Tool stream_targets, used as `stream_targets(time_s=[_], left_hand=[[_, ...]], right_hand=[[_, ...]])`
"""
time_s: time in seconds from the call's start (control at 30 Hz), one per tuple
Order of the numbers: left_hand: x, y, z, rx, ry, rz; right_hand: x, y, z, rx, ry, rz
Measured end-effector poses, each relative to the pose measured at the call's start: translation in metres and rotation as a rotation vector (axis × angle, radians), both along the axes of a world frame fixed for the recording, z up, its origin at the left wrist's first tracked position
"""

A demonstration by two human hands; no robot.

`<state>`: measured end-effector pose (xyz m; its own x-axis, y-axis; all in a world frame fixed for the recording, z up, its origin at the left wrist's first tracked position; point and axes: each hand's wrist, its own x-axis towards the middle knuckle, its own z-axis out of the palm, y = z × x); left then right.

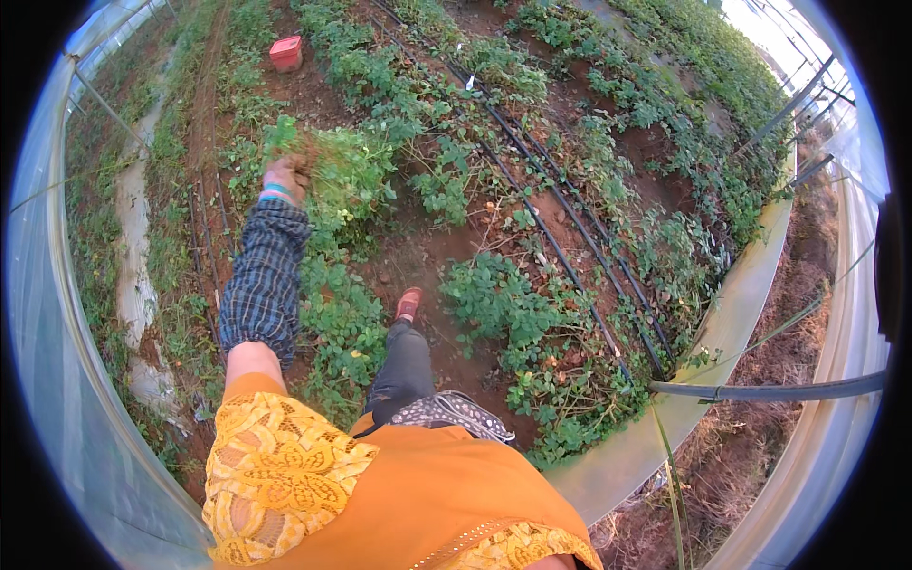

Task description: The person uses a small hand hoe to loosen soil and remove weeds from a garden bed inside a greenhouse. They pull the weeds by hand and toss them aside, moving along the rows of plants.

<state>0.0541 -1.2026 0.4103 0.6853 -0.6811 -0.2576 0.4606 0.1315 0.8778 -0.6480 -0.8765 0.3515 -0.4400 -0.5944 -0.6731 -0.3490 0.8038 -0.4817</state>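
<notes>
My left hand [286, 177], with a teal band at the wrist and a checked sleeve cover [263, 274] on the forearm, is closed around a bunch of green leafy plants [335, 171]. Soil seems to cling about the fingers, and the leaves there are blurred. The bunch is over a row of low green plants [338, 320] left of the bare soil path. My right hand is out of view. One red shoe [408, 303] stands on the path.
A red plastic bucket [286, 55] sits on soil at the upper left. Black drip hoses [552, 178] run diagonally between plant rows. A plastic sheet wall [741, 306] and a dark pipe [769, 391] lie at the right; pale sheeting [135, 249] lies at the left.
</notes>
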Motion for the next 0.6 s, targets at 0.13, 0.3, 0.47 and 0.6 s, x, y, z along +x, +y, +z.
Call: stream_targets(time_s=[0.13,0.3,0.47,0.6], left_hand=[[0.040,-0.051,0.023,0.013,0.027,0.158],[0.115,-0.137,0.018,0.092,-0.261,0.041],[0.227,-0.250,-0.091,0.398,-0.478,-0.175],[0.258,-0.287,-0.167,0.550,-0.317,-0.236]], right_hand=[[0.055,-0.054,-0.012,0.017,0.010,0.001],[0.138,-0.142,-0.019,0.043,0.040,-0.021],[0.208,-0.213,0.001,0.073,0.073,-0.033],[0.242,-0.253,0.018,0.083,0.094,-0.012]])
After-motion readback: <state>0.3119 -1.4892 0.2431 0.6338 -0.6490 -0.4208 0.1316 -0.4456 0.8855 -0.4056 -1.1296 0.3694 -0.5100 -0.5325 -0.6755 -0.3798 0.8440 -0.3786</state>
